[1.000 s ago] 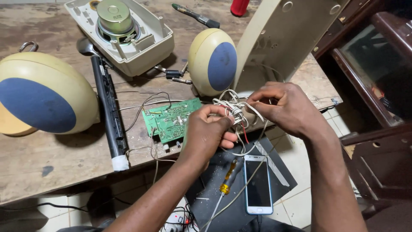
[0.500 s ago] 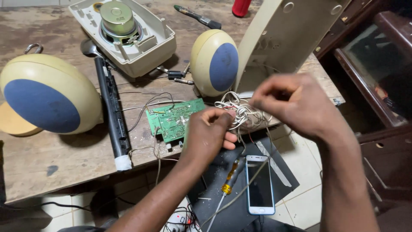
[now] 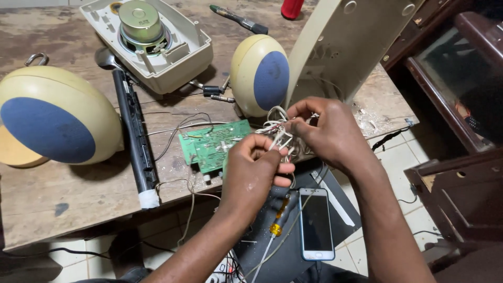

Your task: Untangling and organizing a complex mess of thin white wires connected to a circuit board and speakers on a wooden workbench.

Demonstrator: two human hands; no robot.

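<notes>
Both of my hands work on a tangle of thin white and coloured wires [image 3: 276, 130] at the table's front edge. My left hand [image 3: 250, 173] pinches the lower strands with its fingertips. My right hand [image 3: 326, 130] grips the upper part of the same bundle. The wires run to a green circuit board [image 3: 212, 144] lying flat just left of my left hand. A tall cream plastic panel [image 3: 340, 47] stands upright behind my right hand.
Two cream egg-shaped speakers with blue fronts sit on the wooden table [image 3: 63, 188], one large [image 3: 55, 123], one smaller [image 3: 260, 74]. An open speaker housing [image 3: 149, 39] lies behind. A black bar [image 3: 133, 131], a phone [image 3: 316, 222], a yellow-handled screwdriver [image 3: 276, 225] and dark wooden furniture [image 3: 456, 105] surround me.
My right hand was lifted higher over the wires half a second ago and has come back down onto the bundle. My left hand stays on the lower strands.
</notes>
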